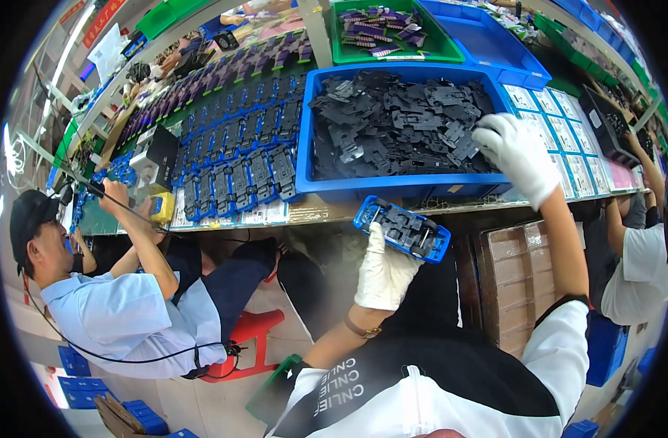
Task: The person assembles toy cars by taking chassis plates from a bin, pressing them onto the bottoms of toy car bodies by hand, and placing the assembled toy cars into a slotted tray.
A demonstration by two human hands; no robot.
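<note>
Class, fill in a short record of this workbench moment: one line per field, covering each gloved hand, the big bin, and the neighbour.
Left hand: white glove, holding a blue toy-car body with black chassis
Right hand: white glove, reaching into black plastic parts
Bin: large blue plastic crate
Neighbour: person in light-blue shirt, seated left

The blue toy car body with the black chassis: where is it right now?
In the head view, centre: the blue toy car body is held in the left hand, below the blue bin of black parts.

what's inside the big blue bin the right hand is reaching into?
The big blue bin holds a loose heap of black plastic parts, flat chassis-like plates. The gloved right hand rests on the heap's right edge. The bin's bottom and the parts under the hand are hidden.
</note>
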